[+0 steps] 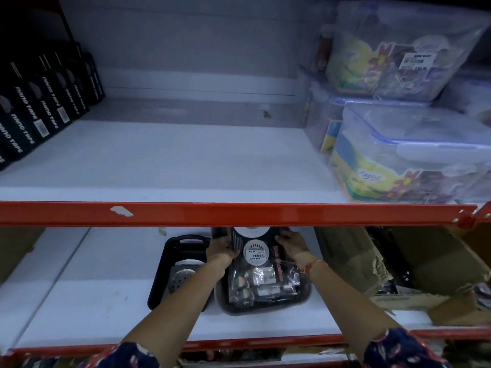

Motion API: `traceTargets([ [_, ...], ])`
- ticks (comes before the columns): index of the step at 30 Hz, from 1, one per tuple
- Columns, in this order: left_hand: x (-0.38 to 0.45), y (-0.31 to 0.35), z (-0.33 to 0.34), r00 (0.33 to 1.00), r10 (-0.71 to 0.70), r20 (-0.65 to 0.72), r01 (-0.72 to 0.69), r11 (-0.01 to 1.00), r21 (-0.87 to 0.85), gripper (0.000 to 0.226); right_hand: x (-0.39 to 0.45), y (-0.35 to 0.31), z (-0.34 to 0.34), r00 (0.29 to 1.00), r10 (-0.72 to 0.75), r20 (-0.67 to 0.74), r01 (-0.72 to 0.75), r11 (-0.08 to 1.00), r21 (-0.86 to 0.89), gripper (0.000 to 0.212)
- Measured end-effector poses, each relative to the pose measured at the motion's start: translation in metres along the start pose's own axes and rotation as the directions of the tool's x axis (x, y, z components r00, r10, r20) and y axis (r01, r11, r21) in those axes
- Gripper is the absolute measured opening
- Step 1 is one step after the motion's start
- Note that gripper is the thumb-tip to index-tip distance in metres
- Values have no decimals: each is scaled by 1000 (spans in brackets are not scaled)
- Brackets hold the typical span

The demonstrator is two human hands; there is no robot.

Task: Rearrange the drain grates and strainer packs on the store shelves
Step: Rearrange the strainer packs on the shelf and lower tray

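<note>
On the lower shelf a strainer pack [261, 272] with a black card, a round price sticker and small metal parts in clear plastic lies in a dark grey tray [305, 296]. My left hand [221, 248] grips the pack's left edge and my right hand [291, 244] grips its right edge, near the top under the red beam. Just to the left, a black tray [159, 282] holds a round perforated drain grate [180, 280], partly hidden by my left forearm.
A red shelf beam [239, 213] crosses above my hands. The upper shelf [172, 155] carries black nano tape boxes [34, 112] at left and clear lidded containers [409, 150] at right. Cardboard boxes [398, 264] stand right of the trays.
</note>
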State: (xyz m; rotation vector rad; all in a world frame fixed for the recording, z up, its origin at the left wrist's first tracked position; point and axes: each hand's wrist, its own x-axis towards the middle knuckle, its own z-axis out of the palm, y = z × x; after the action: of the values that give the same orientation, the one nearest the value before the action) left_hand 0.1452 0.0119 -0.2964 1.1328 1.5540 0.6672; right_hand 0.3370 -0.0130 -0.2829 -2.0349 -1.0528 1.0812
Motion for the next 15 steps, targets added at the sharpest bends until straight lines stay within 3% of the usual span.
traceTargets([
  [6, -16, -14, -10, 992, 96, 80, -110, 974, 199, 47, -10, 18, 14, 997, -55, -50, 41, 967, -252, 36],
  [9, -43, -16, -26, 948, 316, 44, -315, 906, 283, 39, -26, 20, 20, 982, -138, -132, 103, 965, -239, 48],
  [12, -68, -28, -48, 852, 523, -12, -473, 780, 411, 40, -53, 23, 31, 913, -348, -211, 257, 895, -364, 51],
  [15, -83, -56, -70, 824, 562, 72, -503, 667, 549, 42, -83, 31, 47, 860, -507, -56, 428, 776, -463, 47],
])
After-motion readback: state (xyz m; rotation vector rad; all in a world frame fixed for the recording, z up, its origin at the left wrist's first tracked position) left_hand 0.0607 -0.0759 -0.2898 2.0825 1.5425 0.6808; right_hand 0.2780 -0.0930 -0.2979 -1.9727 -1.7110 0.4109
